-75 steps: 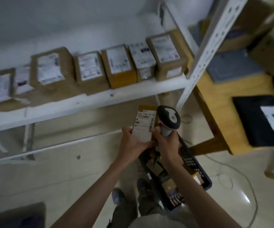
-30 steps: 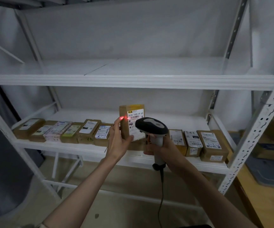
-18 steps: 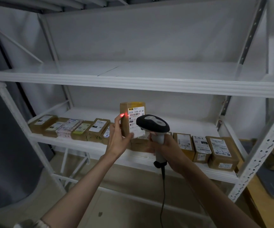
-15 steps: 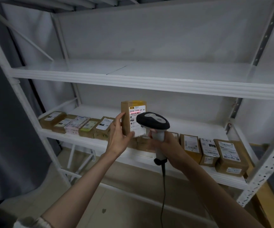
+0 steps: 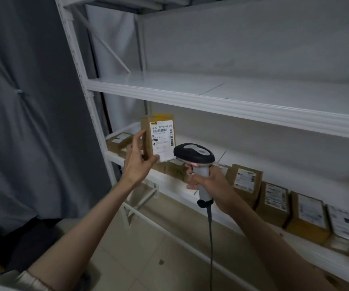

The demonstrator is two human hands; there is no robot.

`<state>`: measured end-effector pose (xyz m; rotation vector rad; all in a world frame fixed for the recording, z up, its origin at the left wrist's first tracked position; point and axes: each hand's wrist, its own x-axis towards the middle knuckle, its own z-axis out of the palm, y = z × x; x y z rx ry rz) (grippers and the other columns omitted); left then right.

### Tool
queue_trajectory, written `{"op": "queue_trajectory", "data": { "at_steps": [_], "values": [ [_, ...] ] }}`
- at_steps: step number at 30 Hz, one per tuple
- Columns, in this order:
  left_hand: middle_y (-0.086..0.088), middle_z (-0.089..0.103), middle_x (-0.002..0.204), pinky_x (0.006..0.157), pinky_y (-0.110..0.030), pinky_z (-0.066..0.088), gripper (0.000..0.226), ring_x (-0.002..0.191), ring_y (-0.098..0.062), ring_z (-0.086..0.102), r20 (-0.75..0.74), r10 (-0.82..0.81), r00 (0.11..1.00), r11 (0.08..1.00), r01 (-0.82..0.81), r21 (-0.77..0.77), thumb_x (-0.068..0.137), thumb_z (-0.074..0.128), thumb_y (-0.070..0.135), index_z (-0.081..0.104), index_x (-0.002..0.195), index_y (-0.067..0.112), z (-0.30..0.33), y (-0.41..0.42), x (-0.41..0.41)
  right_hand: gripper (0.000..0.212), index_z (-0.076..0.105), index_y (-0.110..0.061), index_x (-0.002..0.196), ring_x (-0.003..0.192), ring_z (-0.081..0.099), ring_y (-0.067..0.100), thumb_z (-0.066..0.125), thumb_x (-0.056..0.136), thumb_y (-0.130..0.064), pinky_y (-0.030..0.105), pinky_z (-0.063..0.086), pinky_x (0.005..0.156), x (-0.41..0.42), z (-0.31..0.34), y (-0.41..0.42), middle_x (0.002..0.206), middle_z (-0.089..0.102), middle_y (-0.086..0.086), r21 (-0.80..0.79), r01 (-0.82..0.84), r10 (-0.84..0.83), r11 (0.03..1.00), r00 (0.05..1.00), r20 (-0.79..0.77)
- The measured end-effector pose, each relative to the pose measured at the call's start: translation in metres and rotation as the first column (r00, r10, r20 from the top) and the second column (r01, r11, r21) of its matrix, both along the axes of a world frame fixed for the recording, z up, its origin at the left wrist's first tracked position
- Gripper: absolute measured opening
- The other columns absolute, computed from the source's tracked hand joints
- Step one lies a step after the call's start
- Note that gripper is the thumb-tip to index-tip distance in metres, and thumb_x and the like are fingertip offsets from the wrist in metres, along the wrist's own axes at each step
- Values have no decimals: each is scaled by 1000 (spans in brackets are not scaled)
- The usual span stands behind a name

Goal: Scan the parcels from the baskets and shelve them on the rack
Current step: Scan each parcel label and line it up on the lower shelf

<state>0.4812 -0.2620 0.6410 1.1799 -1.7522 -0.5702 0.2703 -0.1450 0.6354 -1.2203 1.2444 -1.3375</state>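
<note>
A person stands at a white metal rack (image 5: 222, 101), holding a small brown cardboard parcel (image 5: 148, 139) upright in the left hand (image 5: 137, 164). The thumb presses the parcel's lower front corner and the fingers run up its left side, so the white shipping label (image 5: 162, 139) with its barcodes faces the camera. The parcel is held in the air above the front edge of the lower shelf (image 5: 169, 181), near that shelf's left end, and below the upper shelf (image 5: 253, 95).

The right hand (image 5: 211, 185) is wrapped around the pale handle of a corded barcode scanner (image 5: 193, 155), index finger at the trigger. The scanner's dark head sits just right of the parcel's lower corner, close to the label; whether the two touch cannot be told. A grey cable (image 5: 210, 238) hangs straight down from the base of the handle.

A row of labelled brown boxes (image 5: 274, 198) lies along the lower shelf, running from behind the hands toward its right end. One more box (image 5: 119, 140) rests at the shelf's left end, behind the left hand. A grey curtain (image 5: 28, 112) hangs to the left of the rack, and a pale tiled floor (image 5: 148, 259) shows under the arms.
</note>
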Motion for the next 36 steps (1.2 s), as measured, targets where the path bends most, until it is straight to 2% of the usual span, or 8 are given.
{"op": "queue_trajectory", "data": {
  "at_steps": [5,10,14,20,23,26,32,36],
  "values": [
    [-8,53,136,88,-58,56,89,114,-28,59,-4,-49,999,998,49,31,75,79,24,29,141,53,-5,-50,21,22,68,-11,104,82,68,19,67,89,5,31,61,70,8,-12,-44,93,70,8,-8,57,-57,998,998,-19],
    [-4,53,139,91,-50,57,88,120,-21,55,-20,-165,986,986,165,6,81,80,9,29,149,34,-7,-114,32,20,65,-1,107,82,66,23,64,89,9,34,61,69,23,-28,-90,94,67,12,16,124,-124,992,992,22],
    [-8,56,131,83,-36,60,87,116,-22,60,-35,-237,971,971,238,15,82,79,11,29,145,42,-8,-157,47,12,64,0,101,64,63,17,62,92,7,30,56,61,53,-31,-126,86,66,8,36,151,-152,988,988,28],
    [0,58,126,78,-45,62,85,110,-21,66,-123,-246,961,968,250,17,83,79,17,29,146,45,11,-196,80,6,65,0,98,56,56,12,61,94,2,28,49,55,92,24,-174,72,63,6,-66,155,-157,986,987,-30],
    [-1,58,121,75,-30,61,83,101,-8,66,-153,-211,966,977,213,-1,86,77,12,29,148,38,30,-212,95,15,64,-6,110,60,56,13,60,96,-3,27,52,58,101,78,-200,86,65,7,-196,161,-153,967,987,55],
    [-2,57,119,71,-24,59,81,100,-16,65,-198,-174,965,984,176,-7,89,75,13,29,148,41,56,-225,110,19,64,-4,113,59,56,13,63,94,-4,26,52,57,102,130,-238,80,63,5,-282,152,-150,947,988,26],
    [-6,60,118,88,-39,60,68,99,-16,68,-323,-129,938,991,134,-7,94,69,16,32,144,45,113,-260,136,21,67,-6,111,63,57,13,65,91,-4,29,53,59,118,168,-310,84,62,7,-255,87,-93,963,996,-9],
    [-5,62,120,87,-38,59,65,102,-18,67,-348,-101,932,993,118,28,97,65,16,30,146,41,139,-287,147,20,67,-8,111,80,65,17,66,92,-5,30,61,69,137,178,-340,96,68,9,-221,24,-28,975,999,-16]
  ]
}}
